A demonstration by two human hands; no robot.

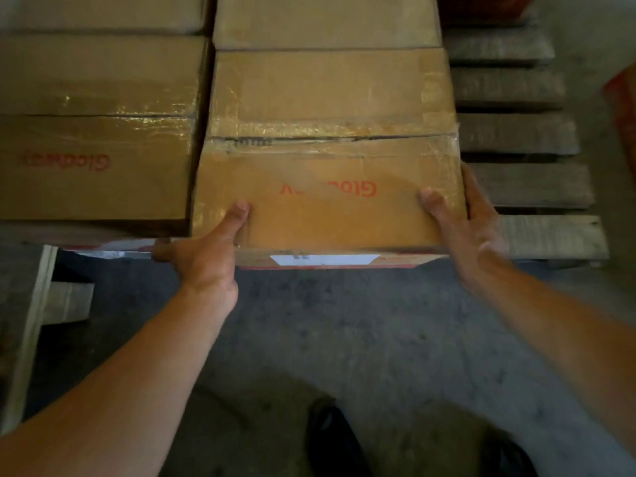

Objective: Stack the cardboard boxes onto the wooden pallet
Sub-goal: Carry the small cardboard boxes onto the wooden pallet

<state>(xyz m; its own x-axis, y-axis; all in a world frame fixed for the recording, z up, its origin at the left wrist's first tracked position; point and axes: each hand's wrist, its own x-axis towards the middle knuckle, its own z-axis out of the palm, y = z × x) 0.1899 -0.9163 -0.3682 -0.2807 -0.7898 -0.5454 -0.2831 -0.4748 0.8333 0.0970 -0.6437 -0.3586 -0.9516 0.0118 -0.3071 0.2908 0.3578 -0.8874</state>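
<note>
A taped cardboard box [327, 132] with red upside-down lettering sits in the middle, at the near edge of the wooden pallet [523, 132]. My left hand [203, 249] grips its near left corner, thumb on top and fingers under the edge. My right hand [471, 222] holds the near right corner, thumb on top and fingers down the side. Another box [96, 125] of the same kind lies close to its left, and two more boxes [323, 18] stand behind them.
Bare grey pallet slats show to the right of the boxes. A red object [623, 105] sits at the far right edge. A pale wooden frame [31, 321] lies on the concrete floor at the left. My dark shoes [337, 442] are below.
</note>
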